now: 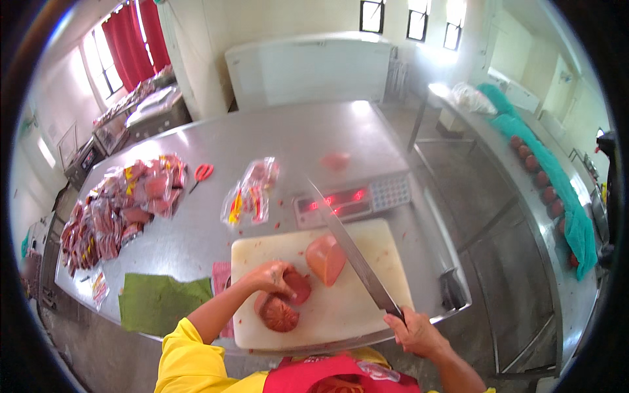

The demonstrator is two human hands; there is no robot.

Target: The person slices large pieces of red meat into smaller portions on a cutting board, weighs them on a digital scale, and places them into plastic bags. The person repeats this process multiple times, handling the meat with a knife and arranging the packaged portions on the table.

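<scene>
My right hand (419,335) is wrapped around the black handle of a long knife (357,255), its blade slanting up to the left over the white cutting board (386,262). My left hand (275,278) pinches a round pink slice of ham (299,288) on the board. Just below that hand lies a ham piece with a wrinkled brown end (278,314). A larger ham chunk (324,261) rests to the right of my left hand, beside the blade, its cut face toward me.
Behind the board stands a digital scale (337,204); pink meat (335,161) lies beyond its display. Packed meat bags (252,190), red scissors (203,173), a heap of packs (124,203) and a green cloth (164,301) share the steel table. Round meats line a side table (542,178).
</scene>
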